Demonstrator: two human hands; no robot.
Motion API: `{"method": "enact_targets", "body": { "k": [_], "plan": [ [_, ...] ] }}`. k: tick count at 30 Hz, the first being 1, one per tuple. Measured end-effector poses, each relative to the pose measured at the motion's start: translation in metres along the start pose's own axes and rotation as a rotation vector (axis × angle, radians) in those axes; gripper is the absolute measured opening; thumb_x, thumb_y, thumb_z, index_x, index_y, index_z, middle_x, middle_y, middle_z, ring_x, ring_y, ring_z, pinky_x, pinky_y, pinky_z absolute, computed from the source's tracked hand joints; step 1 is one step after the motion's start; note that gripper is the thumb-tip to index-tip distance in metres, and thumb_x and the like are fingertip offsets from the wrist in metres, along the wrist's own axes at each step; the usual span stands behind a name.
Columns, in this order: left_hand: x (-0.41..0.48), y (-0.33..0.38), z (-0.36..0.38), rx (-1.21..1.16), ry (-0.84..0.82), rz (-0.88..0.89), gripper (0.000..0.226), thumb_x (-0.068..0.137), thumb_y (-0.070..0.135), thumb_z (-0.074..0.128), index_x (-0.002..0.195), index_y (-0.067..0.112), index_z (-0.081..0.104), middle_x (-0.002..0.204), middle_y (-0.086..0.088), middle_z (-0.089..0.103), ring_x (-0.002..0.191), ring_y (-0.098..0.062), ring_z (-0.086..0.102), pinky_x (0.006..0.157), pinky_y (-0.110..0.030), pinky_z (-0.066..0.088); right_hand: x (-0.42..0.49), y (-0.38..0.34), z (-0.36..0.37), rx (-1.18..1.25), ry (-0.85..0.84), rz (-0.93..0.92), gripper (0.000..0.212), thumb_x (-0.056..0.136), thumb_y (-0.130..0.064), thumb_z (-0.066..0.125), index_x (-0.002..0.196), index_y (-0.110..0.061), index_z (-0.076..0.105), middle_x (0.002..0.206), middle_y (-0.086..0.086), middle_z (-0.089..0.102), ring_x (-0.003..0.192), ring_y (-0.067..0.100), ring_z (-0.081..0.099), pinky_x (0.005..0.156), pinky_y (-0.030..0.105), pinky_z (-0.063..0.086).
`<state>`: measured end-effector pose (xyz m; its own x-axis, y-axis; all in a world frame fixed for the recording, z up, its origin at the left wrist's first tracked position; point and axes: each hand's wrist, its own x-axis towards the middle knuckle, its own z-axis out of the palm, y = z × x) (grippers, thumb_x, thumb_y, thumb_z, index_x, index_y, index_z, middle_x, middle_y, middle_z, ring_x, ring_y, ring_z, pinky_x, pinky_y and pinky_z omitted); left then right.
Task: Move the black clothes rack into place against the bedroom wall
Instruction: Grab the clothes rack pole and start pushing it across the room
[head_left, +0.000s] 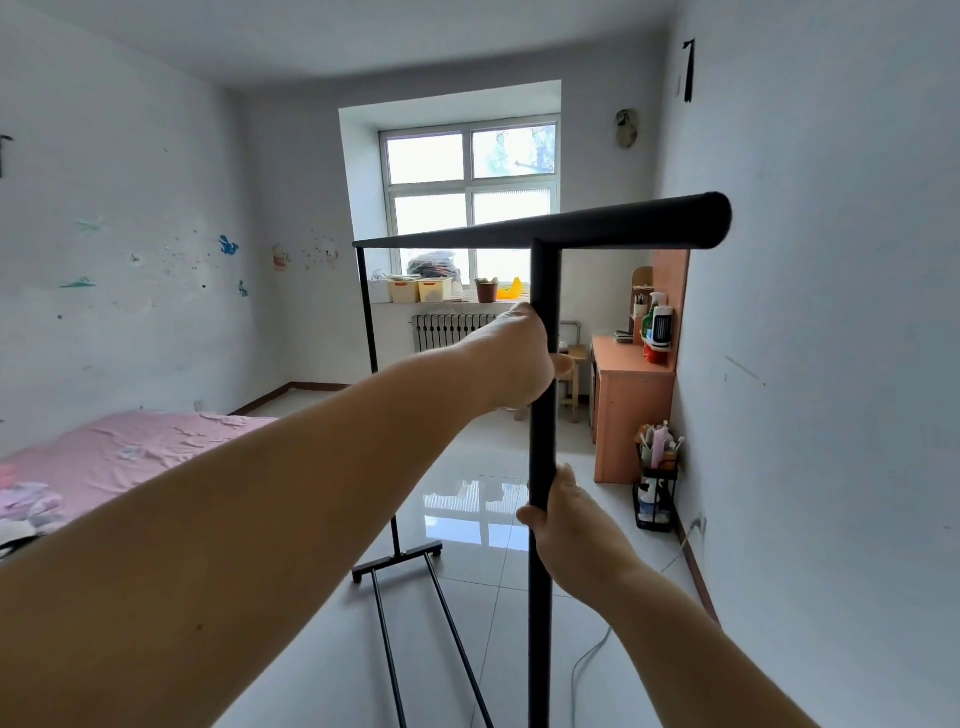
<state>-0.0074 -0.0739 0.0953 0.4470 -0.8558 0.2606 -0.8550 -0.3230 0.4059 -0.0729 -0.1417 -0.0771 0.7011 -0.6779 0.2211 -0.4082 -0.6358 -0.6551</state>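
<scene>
The black clothes rack (543, 441) stands on the tiled floor in the middle of the bedroom, its top bar running from near me towards the window. My left hand (514, 358) grips the near upright post high up, just under the top bar. Lower on the same post, my right hand (566, 525) is wrapped around it. The far upright and its wheeled foot (397, 560) stand beside the bed, joined to the near end by two thin floor rails. The white right-hand wall (810, 364) is close to the near end of the rack.
A bed with a pink sheet (130, 457) lies at the left. An orange desk (631, 405) and a small black caddy (655, 493) stand along the right wall. A white cable (592, 654) trails on the floor. Radiator and cluttered windowsill at the back.
</scene>
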Motion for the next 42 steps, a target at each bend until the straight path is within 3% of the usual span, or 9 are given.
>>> {"method": "enact_targets", "body": {
  "k": [4,8,11,13,19,25,29,37,42],
  "plan": [
    [0.008,-0.009,0.0,-0.073,-0.044,-0.022,0.042,0.095,0.029,0.052,0.126,0.003,0.039,0.112,-0.015,0.061,0.097,-0.026,0.064,0.083,-0.033,0.052,0.017,0.002,0.01,0.068,0.0,0.027,0.023,0.1,-0.015,0.042,0.123,-0.013,0.039,0.065,-0.024,0.045,0.069,0.001,0.055,0.058,0.019,0.036],
    [0.015,-0.021,-0.005,-0.094,-0.053,-0.049,0.043,0.094,0.031,0.052,0.123,0.002,0.04,0.106,-0.019,0.065,0.095,-0.031,0.069,0.08,-0.041,0.058,0.031,-0.004,0.02,0.103,-0.02,0.024,0.025,0.102,-0.019,0.027,0.125,-0.017,0.039,0.071,-0.024,0.053,0.08,0.008,0.059,0.068,0.023,0.039],
    [0.022,-0.031,-0.006,-0.146,-0.049,-0.073,0.042,0.094,0.028,0.054,0.124,0.003,0.039,0.104,-0.018,0.067,0.09,-0.03,0.071,0.074,-0.039,0.059,0.043,-0.007,0.028,0.11,-0.017,0.013,0.031,0.105,-0.024,0.024,0.132,-0.018,0.039,0.066,-0.024,0.05,0.063,-0.005,0.048,0.054,0.015,0.03],
    [0.029,-0.038,-0.006,-0.162,-0.033,-0.091,0.043,0.094,0.028,0.053,0.127,0.004,0.037,0.106,-0.018,0.066,0.087,-0.028,0.071,0.068,-0.034,0.058,0.051,-0.01,0.031,0.157,-0.024,0.023,0.036,0.106,-0.028,0.022,0.136,-0.018,0.04,0.062,-0.023,0.048,0.06,-0.003,0.047,0.059,0.018,0.035],
    [0.052,-0.056,-0.001,-0.158,0.021,-0.154,0.044,0.095,0.029,0.052,0.128,0.004,0.04,0.109,-0.019,0.065,0.09,-0.029,0.071,0.076,-0.04,0.059,0.082,-0.015,0.037,0.308,-0.099,0.045,0.039,0.106,-0.03,0.017,0.133,-0.016,0.043,0.092,-0.016,0.066,0.112,0.023,0.06,0.089,0.035,0.038],
    [0.085,-0.081,-0.002,-0.162,0.039,-0.184,0.043,0.096,0.031,0.05,0.128,0.004,0.041,0.109,-0.018,0.064,0.093,-0.029,0.07,0.079,-0.043,0.059,0.121,-0.017,0.048,0.136,-0.038,-0.056,0.022,0.103,-0.024,0.039,0.121,-0.012,0.04,0.109,0.004,0.069,0.086,0.022,0.062,0.077,0.037,0.047],
    [0.111,-0.103,-0.008,-0.188,0.038,-0.133,0.043,0.096,0.029,0.051,0.131,0.007,0.04,0.113,-0.016,0.063,0.094,-0.026,0.068,0.068,-0.027,0.054,0.15,-0.021,0.059,0.037,-0.003,-0.111,0.029,0.098,-0.028,0.051,0.117,-0.008,0.044,0.102,0.014,0.069,0.094,0.033,0.067,0.08,0.042,0.055],
    [0.171,-0.155,-0.015,-0.206,-0.04,-0.052,0.041,0.097,0.029,0.049,0.129,0.005,0.04,0.113,-0.016,0.062,0.098,-0.025,0.067,0.072,-0.025,0.053,0.21,-0.001,0.103,0.151,-0.219,0.037,0.025,0.093,-0.023,0.058,0.112,-0.017,0.043,0.09,-0.001,0.059,0.076,0.013,0.057,0.074,0.033,0.048],
    [0.213,-0.182,-0.016,-0.136,-0.039,-0.033,0.045,0.097,0.031,0.047,0.131,0.003,0.038,0.118,-0.017,0.06,0.103,-0.026,0.063,0.094,-0.037,0.05,0.25,0.004,0.132,0.151,-0.153,0.071,0.025,0.097,-0.017,0.048,0.118,-0.012,0.036,0.094,-0.006,0.055,0.086,0.019,0.055,0.081,0.035,0.045]
  ]
}}
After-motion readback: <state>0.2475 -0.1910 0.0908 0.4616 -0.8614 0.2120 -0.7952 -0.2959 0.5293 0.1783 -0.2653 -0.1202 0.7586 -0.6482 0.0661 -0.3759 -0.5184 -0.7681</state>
